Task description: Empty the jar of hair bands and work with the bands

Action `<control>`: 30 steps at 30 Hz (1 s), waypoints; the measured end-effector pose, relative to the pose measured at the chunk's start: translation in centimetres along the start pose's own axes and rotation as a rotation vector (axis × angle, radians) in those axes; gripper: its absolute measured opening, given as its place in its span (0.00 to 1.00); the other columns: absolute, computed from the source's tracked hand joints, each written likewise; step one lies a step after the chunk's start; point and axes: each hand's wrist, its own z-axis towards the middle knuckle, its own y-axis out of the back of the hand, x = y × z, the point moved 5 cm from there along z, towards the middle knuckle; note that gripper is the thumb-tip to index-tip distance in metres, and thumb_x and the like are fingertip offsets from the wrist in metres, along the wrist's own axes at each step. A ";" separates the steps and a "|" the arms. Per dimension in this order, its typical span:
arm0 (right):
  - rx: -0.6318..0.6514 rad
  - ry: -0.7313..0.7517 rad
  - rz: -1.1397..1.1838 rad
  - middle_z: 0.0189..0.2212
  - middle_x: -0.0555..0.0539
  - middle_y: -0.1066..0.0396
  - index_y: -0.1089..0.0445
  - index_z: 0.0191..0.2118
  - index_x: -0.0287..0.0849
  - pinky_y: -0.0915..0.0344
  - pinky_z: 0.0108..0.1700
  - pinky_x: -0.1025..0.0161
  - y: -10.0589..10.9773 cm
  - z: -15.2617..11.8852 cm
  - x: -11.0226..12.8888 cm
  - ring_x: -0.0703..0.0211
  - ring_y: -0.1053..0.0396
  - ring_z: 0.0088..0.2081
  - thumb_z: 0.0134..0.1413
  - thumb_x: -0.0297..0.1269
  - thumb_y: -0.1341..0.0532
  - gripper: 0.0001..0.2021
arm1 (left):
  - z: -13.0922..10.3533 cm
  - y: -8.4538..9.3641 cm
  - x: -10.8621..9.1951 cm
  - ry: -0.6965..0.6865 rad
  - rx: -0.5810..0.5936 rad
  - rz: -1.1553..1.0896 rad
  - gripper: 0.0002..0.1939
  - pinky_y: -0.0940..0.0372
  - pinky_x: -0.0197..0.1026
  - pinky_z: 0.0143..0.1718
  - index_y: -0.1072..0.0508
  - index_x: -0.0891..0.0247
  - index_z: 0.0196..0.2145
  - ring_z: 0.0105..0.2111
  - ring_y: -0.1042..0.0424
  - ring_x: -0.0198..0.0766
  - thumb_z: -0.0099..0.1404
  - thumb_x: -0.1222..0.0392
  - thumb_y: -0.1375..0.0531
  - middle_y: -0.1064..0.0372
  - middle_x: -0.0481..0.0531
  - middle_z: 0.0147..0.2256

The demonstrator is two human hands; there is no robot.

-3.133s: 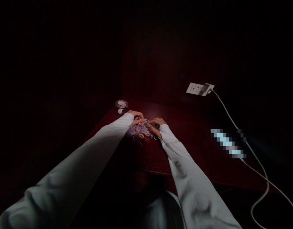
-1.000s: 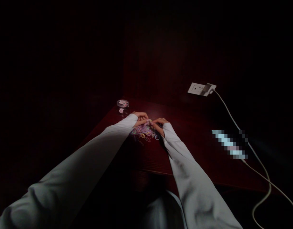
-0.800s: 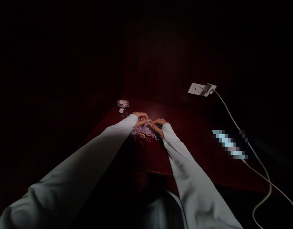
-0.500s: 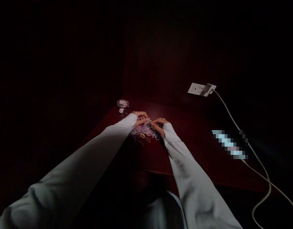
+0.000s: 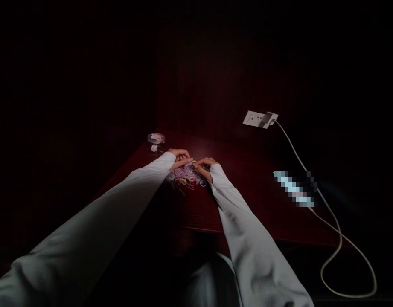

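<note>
A heap of small coloured elastic bands, mostly pink and purple with some yellow, lies on the dark red table. Over the heap's far left side is my left hand, its fingers curled and its thumb and fingertip pinched near a yellow band. My right hand meets it from the right, thumb and forefinger closed on the yellow band. The fingertips of both hands nearly touch there. Which fingers bear the band is hard to make out.
A clear round jar with a pink label stands at the table's far left. On the right lies a pixelated phone-like object with a white cable. Behind it, a charger sits in a wall socket.
The whole scene has shifted slightly left in view, as the camera turned. Both hands keep about the same pinched pose over the heap.
</note>
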 end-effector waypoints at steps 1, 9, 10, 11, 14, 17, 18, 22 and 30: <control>-0.001 0.002 -0.003 0.29 0.50 0.24 0.22 0.30 0.47 0.39 0.49 0.56 0.0 0.0 0.0 0.59 0.32 0.32 0.55 0.44 0.33 0.08 | 0.0 0.0 0.0 0.002 -0.001 0.009 0.12 0.47 0.34 0.27 0.24 0.66 0.35 0.23 0.39 0.30 0.65 0.53 0.40 0.30 0.48 0.25; 0.042 0.029 0.029 0.31 0.49 0.23 0.21 0.33 0.46 0.38 0.45 0.59 0.9 -0.7 0.9 0.58 0.32 0.35 0.58 0.45 0.35 0.10 | 0.3 -0.4 0.7 0.014 0.001 0.022 0.14 0.47 0.32 0.25 0.25 0.66 0.34 0.23 0.39 0.30 0.64 0.52 0.40 0.29 0.48 0.25; 0.045 0.039 0.040 0.31 0.49 0.23 0.21 0.33 0.46 0.38 0.45 0.60 1.0 -0.8 1.0 0.58 0.32 0.35 0.58 0.46 0.36 0.10 | 0.4 -0.5 1.0 0.021 0.004 0.026 0.13 0.47 0.32 0.24 0.25 0.66 0.33 0.22 0.40 0.30 0.63 0.52 0.40 0.30 0.48 0.25; 0.045 0.048 0.050 0.32 0.49 0.23 0.21 0.33 0.46 0.38 0.45 0.60 1.0 -0.8 1.0 0.59 0.32 0.34 0.59 0.46 0.36 0.11 | 0.5 -0.6 1.2 0.033 0.007 0.030 0.13 0.48 0.32 0.24 0.25 0.66 0.32 0.21 0.41 0.29 0.62 0.52 0.40 0.31 0.47 0.23; 0.051 0.035 0.061 0.32 0.48 0.23 0.22 0.33 0.45 0.38 0.46 0.59 0.8 -0.8 0.9 0.59 0.32 0.34 0.58 0.47 0.36 0.12 | 0.5 -0.7 1.5 0.050 0.004 0.036 0.13 0.48 0.32 0.24 0.26 0.66 0.31 0.22 0.41 0.30 0.61 0.52 0.40 0.32 0.47 0.23; 0.054 -0.024 0.049 0.32 0.49 0.23 0.22 0.33 0.45 0.38 0.45 0.60 0.5 -0.8 0.6 0.59 0.32 0.35 0.57 0.46 0.35 0.10 | 0.3 -0.5 0.9 0.058 -0.005 0.052 0.15 0.46 0.32 0.26 0.25 0.66 0.33 0.22 0.41 0.30 0.63 0.50 0.41 0.31 0.47 0.24; 0.058 -0.034 0.051 0.32 0.49 0.23 0.22 0.33 0.46 0.38 0.45 0.60 0.4 -0.8 0.5 0.59 0.32 0.35 0.57 0.45 0.35 0.09 | 0.2 -0.5 0.6 0.064 -0.002 0.060 0.15 0.46 0.32 0.26 0.25 0.66 0.33 0.23 0.40 0.30 0.64 0.50 0.42 0.30 0.48 0.24; 0.080 -0.019 0.073 0.34 0.50 0.22 0.22 0.34 0.46 0.39 0.45 0.61 0.1 -0.8 0.2 0.60 0.32 0.35 0.57 0.40 0.34 0.06 | 0.0 -0.1 -0.1 0.091 -0.015 0.078 0.17 0.43 0.33 0.28 0.24 0.66 0.33 0.24 0.38 0.32 0.64 0.48 0.42 0.29 0.48 0.24; 0.109 -0.054 -0.001 0.35 0.50 0.22 0.21 0.35 0.48 0.39 0.47 0.61 -0.2 -0.9 -0.2 0.58 0.31 0.38 0.59 0.44 0.35 0.08 | 0.0 0.2 -0.2 0.135 -0.058 0.100 0.18 0.43 0.33 0.28 0.24 0.63 0.32 0.24 0.38 0.32 0.62 0.45 0.41 0.28 0.47 0.24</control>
